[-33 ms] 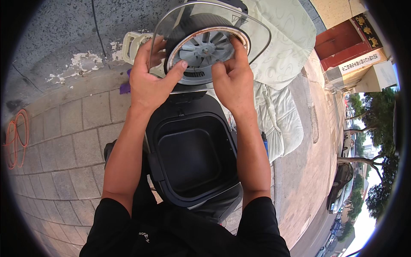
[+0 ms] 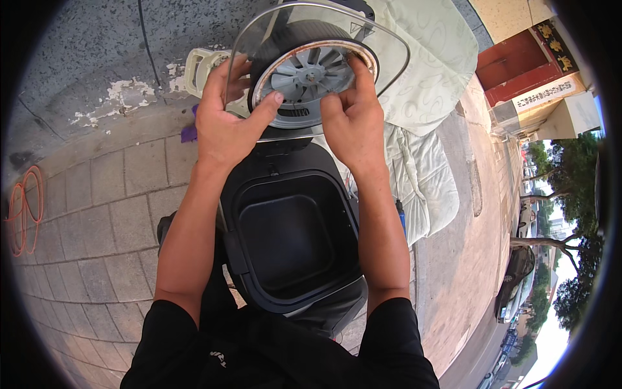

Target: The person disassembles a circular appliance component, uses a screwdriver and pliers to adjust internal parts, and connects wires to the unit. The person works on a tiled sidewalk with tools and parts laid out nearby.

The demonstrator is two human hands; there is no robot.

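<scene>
Two hands work at the raised lid (image 2: 389,58) of a black appliance, a cooker of some kind, standing open on the paved ground. We see the left hand (image 2: 223,123) gripping the lid's left edge, its thumb pressed on the rim of the round metal fan plate (image 2: 304,78); the right hand (image 2: 350,123) pinches that plate's right rim, index finger up along the edge. We judge the step in hand to be seating or freeing this plate on the lid's underside. The next move would call for an even pull or turn from both sides, so the thin plate does not bend.

Fan plate: grey stamped metal with radial vanes, ringed by a rust-stained band. Lid: rounded, with a clear or glossy margin. Below, the inner basket (image 2: 291,240) is matte black, squarish with rounded corners, and deep. A pale quilted cloth (image 2: 421,162) lies to the right, and an orange cord (image 2: 23,207) coils at the far left on grey paving (image 2: 97,214).
</scene>
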